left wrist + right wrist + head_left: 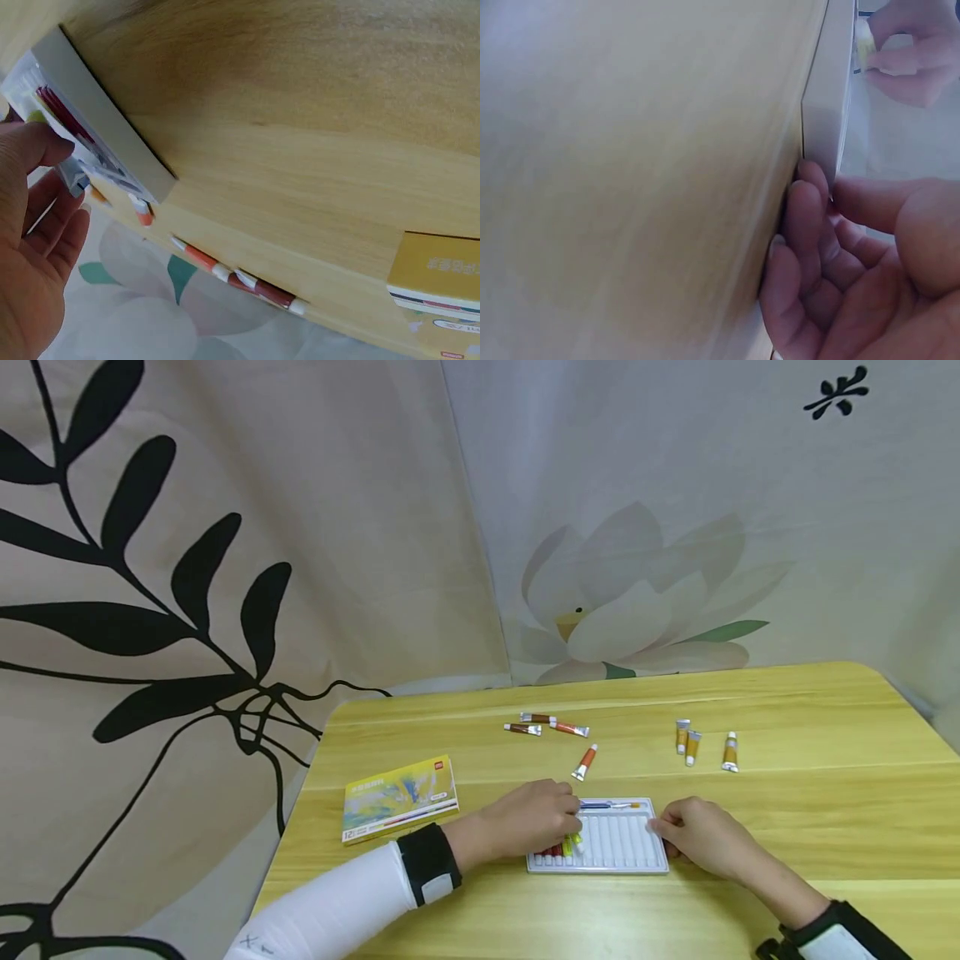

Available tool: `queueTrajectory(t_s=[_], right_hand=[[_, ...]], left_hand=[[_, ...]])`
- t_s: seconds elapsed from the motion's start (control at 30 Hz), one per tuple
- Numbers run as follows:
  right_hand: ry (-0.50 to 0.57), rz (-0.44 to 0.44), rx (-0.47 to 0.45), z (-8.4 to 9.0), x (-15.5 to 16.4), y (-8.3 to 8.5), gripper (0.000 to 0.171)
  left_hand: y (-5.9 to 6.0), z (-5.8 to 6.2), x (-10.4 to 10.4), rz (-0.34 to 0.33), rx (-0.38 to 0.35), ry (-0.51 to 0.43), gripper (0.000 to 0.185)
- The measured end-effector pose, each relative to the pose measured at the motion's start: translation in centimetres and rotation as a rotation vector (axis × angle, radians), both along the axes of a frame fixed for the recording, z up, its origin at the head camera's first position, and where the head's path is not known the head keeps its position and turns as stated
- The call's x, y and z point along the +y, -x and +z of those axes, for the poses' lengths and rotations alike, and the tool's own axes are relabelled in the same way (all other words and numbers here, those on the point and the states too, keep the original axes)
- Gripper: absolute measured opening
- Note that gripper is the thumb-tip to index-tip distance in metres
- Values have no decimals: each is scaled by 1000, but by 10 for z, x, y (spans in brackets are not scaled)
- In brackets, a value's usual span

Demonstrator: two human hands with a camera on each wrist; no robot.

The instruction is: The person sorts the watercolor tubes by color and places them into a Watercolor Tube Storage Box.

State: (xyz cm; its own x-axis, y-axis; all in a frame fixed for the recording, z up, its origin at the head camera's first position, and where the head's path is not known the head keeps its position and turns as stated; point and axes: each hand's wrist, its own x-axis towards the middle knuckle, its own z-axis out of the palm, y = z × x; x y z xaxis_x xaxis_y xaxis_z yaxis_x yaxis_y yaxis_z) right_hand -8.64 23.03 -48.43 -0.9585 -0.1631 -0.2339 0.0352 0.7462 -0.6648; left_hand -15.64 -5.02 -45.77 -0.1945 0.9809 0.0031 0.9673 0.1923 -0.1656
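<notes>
A white ridged plastic tray [618, 852] lies on the table with paintbrushes [611, 805] along its far side. Several small paint tubes, dark red ones [553, 851] and a yellow-green one [567, 846], fill its left end. Over that end my left hand [534, 818] pinches a small paint tube [73, 177]; its silver crimped end shows below the thumb, and the rest is partly hidden by the fingers. At the opposite end, my right hand [705, 837] grips the tray's right edge, thumb on top and curled fingers against the side [826, 112].
A yellow paint box [401, 797] lies left of the tray. Beyond the tray are two brown tubes [522, 729], a red-orange tube [570, 728] and an orange tube [585, 762]. Three ochre tubes [731, 752] lie at the back right. A printed curtain [375, 527] hangs behind the table.
</notes>
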Motion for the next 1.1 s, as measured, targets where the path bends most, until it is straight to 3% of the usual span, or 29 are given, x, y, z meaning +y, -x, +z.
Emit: queueTrajectory(t_s=[0.17, 0.33, 0.8, 0.87, 0.93, 1.0, 1.1], right_hand=[[-8, -4, 9, -1, 0, 0, 29], [-7, -9, 14, -2, 0, 0, 29], [18, -1, 15, -1, 1, -1, 29], [18, -6, 9, -1, 1, -1, 29], [18, -10, 3, -1, 1, -1, 29], [18, -11, 0, -1, 1, -1, 29], [21, -10, 1, -2, 1, -1, 29]], left_hand=[[-6, -1, -1, -31, 108, 75, 7], [-9, -2, 2, -60, 148, 119, 8], [-5, -11, 5, -60, -20, 44, 10], [-6, -10, 4, -18, -47, 0, 10], [-6, -9, 4, 80, -96, -77, 11], [-8, -6, 3, 221, -176, -175, 11], [-14, -1, 2, 454, -382, -309, 10]])
